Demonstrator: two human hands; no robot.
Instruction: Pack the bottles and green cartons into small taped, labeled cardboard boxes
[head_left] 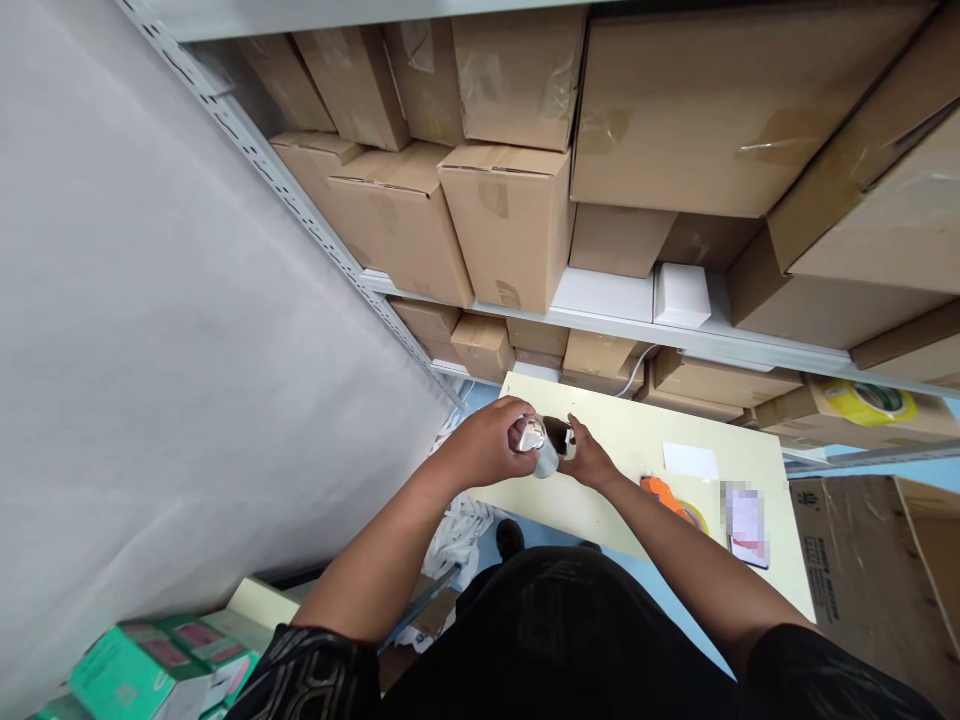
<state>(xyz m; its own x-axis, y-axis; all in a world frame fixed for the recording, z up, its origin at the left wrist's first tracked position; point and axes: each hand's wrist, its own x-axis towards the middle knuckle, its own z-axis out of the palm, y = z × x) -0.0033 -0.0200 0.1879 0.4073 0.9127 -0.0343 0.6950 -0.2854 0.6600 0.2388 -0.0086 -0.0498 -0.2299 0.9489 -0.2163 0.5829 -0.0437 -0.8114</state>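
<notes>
My left hand (491,440) is closed around a shiny silver cylinder (546,458) with a rounded, mirror-like top. It looks like a metal bottle or flask, but its exact kind cannot be made out. Close beside it, my right hand (589,460) grips a small open box (556,434) with a dark brown inside and a pale edge. The cylinder and the box overlap from this viewpoint, so whether they touch is unclear. Both hands are above the left part of a cream table (607,425).
On the table's right lie an orange tape dispenser (661,494), a white card (690,461) and a phone (746,525). Shelves (600,293) packed with cardboard boxes (506,225) rise behind. A wall (187,300) stands left; green boxes (150,665) sit lower left, a large carton (855,560) at right.
</notes>
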